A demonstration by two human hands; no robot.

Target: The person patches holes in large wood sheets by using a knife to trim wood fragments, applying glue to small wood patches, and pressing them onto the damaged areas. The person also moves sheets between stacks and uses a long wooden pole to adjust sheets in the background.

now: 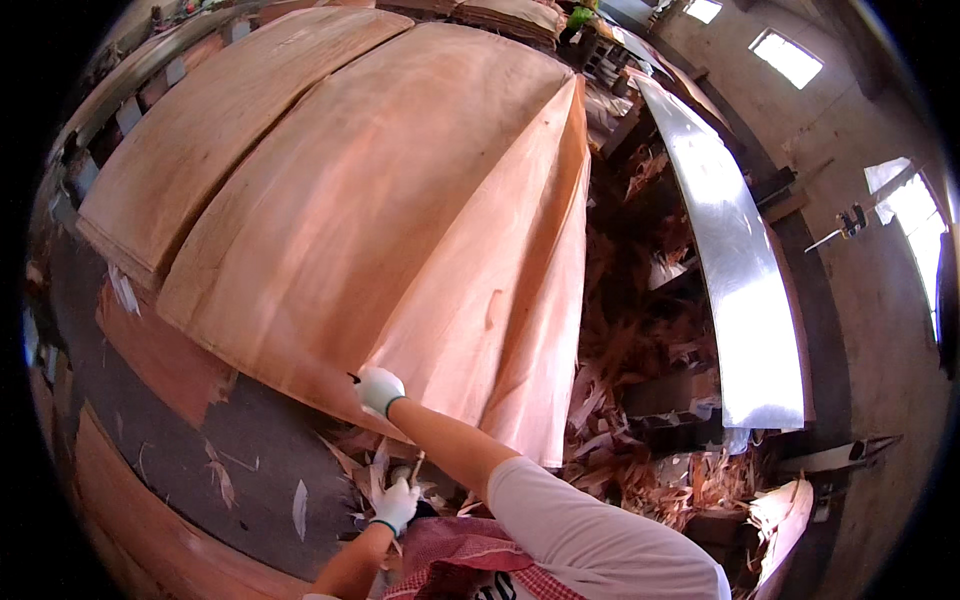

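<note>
A large thin sheet of reddish wood veneer (400, 200) lies on a stack, and its right part droops over the edge. My right hand (380, 390), in a white glove, grips the near edge of this sheet, with a small dark tip showing by the fingers. My left hand (397, 503), also gloved, is lower and closer to my body. It is closed around a thin pale stick-like object (415, 466) that I cannot identify. Veneer scraps (345, 460) lie between the two hands.
A second veneer stack (200, 130) lies to the left. To the right, a long shiny metal panel (740, 280) runs beside a deep pile of veneer offcuts (640, 340). A dark surface (160, 440) with torn veneer pieces is at lower left. The wall at right has windows.
</note>
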